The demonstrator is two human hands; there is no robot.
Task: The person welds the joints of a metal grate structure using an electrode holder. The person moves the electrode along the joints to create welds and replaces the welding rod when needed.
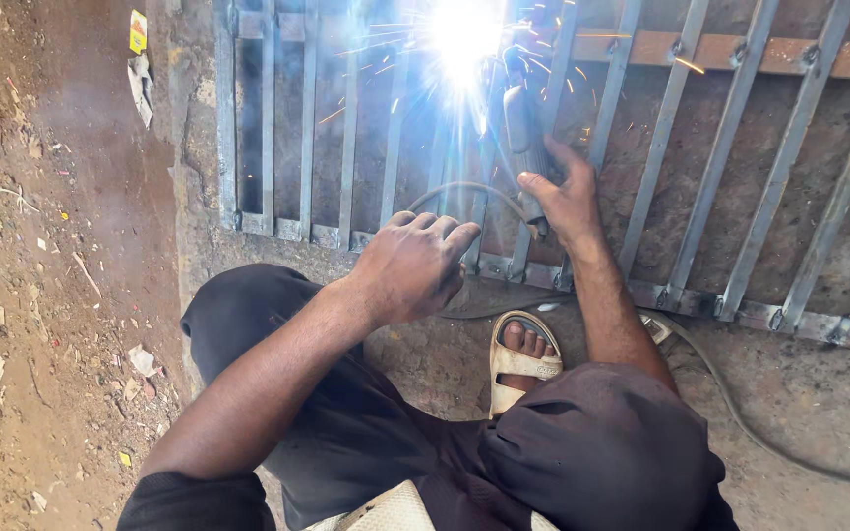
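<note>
White glare at top centre swallows the electrode holder's (523, 128) tip; the metal grille (740, 177) runs off the top and right edges.

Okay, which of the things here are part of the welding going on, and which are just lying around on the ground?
In use:
- right hand gripping the electrode holder
- left hand resting on the metal grille
- welding arc on the grille
- cable running to the holder

Lying about:
- paper scraps by the wall
- bits of litter on the dirt
</note>
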